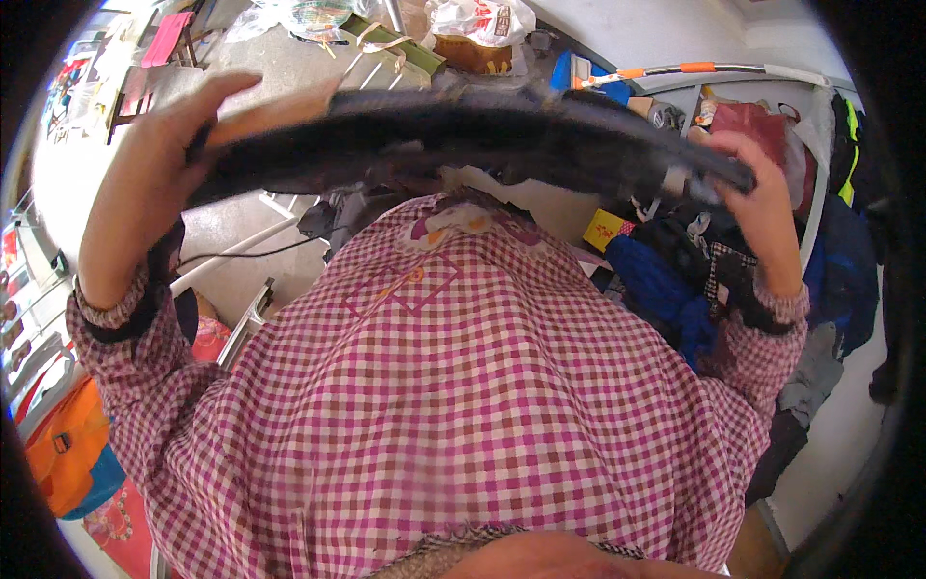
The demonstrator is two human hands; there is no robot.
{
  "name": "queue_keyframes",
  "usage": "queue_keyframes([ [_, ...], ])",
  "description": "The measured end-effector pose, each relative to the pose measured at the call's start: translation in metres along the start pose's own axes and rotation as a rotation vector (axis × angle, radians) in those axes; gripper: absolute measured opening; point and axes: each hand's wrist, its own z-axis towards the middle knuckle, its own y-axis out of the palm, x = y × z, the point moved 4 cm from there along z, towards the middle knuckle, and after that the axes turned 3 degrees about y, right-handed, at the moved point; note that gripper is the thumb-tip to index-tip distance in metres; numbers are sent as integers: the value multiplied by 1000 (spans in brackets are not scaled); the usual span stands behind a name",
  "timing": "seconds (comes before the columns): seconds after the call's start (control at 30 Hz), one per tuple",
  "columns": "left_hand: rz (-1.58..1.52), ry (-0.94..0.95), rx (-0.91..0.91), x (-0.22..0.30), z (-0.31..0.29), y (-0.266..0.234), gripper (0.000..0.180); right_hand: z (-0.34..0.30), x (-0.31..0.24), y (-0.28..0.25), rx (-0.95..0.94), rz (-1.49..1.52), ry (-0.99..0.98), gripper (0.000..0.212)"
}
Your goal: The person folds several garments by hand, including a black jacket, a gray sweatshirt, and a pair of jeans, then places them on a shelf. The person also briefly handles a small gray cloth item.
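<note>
A long dark garment (434,145), blurred by motion, is stretched crosswise in front of me at chest height or higher. Its left end is in my left hand (145,179), whose fingers curl behind the cloth. My right hand (762,188) grips the other end, with the fingers closed round it. A small pale tag (675,179) shows on the cloth near that hand. Which kind of garment it is, I cannot make out. Both my arms are raised, in pink checked sleeves, and a checked apron (463,367) covers my front.
A heap of clothes with a blue piece (656,289) lies to the right, near a yellow packet (606,230). A white rail (236,256) and a dark cord run at the left. Farther off are plastic bags (479,21), a green box (395,53) and an orange bag (69,449).
</note>
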Motion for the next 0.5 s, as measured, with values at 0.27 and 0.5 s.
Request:
queue_keyframes([
  [0.27,-257,120,-690,0,-55,57,51,-61,-10,42,-484,286,-26,28],
  [0.5,-354,-312,-602,-12,-57,50,67,-78,0,40,-292,541,162,39],
])
